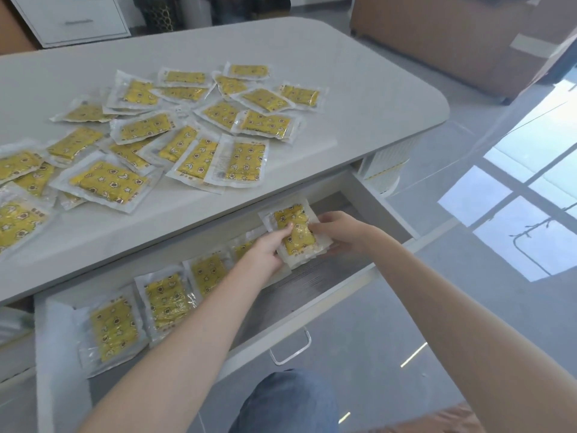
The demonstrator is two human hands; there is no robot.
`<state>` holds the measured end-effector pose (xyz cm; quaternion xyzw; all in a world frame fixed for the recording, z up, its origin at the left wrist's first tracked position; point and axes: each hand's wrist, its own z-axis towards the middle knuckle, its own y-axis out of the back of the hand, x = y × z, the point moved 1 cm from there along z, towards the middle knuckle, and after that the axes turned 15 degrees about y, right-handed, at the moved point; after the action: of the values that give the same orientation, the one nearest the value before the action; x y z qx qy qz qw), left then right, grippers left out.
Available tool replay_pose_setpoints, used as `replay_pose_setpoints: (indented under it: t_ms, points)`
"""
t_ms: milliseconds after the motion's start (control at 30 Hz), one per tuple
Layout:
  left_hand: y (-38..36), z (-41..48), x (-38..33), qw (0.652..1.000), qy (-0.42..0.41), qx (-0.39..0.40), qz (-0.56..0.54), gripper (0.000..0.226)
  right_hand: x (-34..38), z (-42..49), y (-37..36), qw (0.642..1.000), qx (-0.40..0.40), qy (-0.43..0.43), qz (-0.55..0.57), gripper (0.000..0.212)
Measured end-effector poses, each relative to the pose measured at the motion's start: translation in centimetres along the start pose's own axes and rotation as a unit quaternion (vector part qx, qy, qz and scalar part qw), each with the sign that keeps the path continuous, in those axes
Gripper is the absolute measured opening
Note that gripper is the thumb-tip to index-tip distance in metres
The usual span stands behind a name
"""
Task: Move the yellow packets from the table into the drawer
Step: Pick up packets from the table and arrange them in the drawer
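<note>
Both hands hold a small stack of yellow packets (295, 231) over the right part of the open drawer (327, 295). My left hand (268, 248) grips the stack's left edge with the thumb on top. My right hand (337, 229) pinches its right edge. Each packet is clear plastic around a yellow insert with stars and moons. A row of packets (162, 300) lies flat inside the drawer to the left of my hands. Several more packets (187, 126) are scattered loosely over the white table (359, 98).
The drawer's metal handle (292, 348) sticks out at the front. My knee in blue jeans (287, 401) is below it. A white cabinet (71, 20) stands behind the table, brown cardboard boxes (452, 35) at the far right, and glossy floor (499, 245) to the right.
</note>
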<state>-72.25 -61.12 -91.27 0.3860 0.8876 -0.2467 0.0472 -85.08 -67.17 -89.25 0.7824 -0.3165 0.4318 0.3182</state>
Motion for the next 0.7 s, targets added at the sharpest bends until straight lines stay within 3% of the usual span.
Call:
replay_pose_setpoints:
  t_ms: [100,233,300,367,433,467,567,700]
  points:
    - [-1.3,0.6,0.2,0.999,-0.028,-0.027,0.036,0.028,-0.2,-0.2,1.3,0.999,-0.037,-0.003,0.013,0.029]
    - [-2.1,1.2,0.1,0.961,-0.155,-0.111,0.201,0.019,-0.6,-0.2,2.9,0.994,-0.107,-0.002,0.018,0.024]
    - [-2.1,1.5,0.0,0.891,-0.265,-0.16,0.332,0.033,-1.0,0.3,3.8,0.987,-0.159,-0.001,-0.025,0.023]
    - [-1.8,1.5,0.3,0.783,-0.347,-0.207,0.472,0.041,-1.4,0.9,4.6,0.975,-0.185,0.0,-0.121,0.026]
    - [-1.2,2.1,1.0,0.679,-0.369,-0.225,0.594,0.048,-1.5,1.2,4.9,0.963,-0.196,-0.001,-0.184,0.028]
    - [-0.9,2.4,1.4,0.642,-0.367,-0.222,0.636,0.053,-1.5,1.4,4.8,0.959,-0.195,-0.007,-0.206,0.027]
    - [0.1,3.4,1.9,0.593,-0.347,-0.212,0.695,0.066,-1.5,2.1,4.6,0.949,-0.184,-0.027,-0.256,0.027]
    - [0.8,4.2,2.0,0.583,-0.314,-0.216,0.717,0.07,-1.8,3.1,4.4,0.945,-0.184,-0.047,-0.267,0.017]
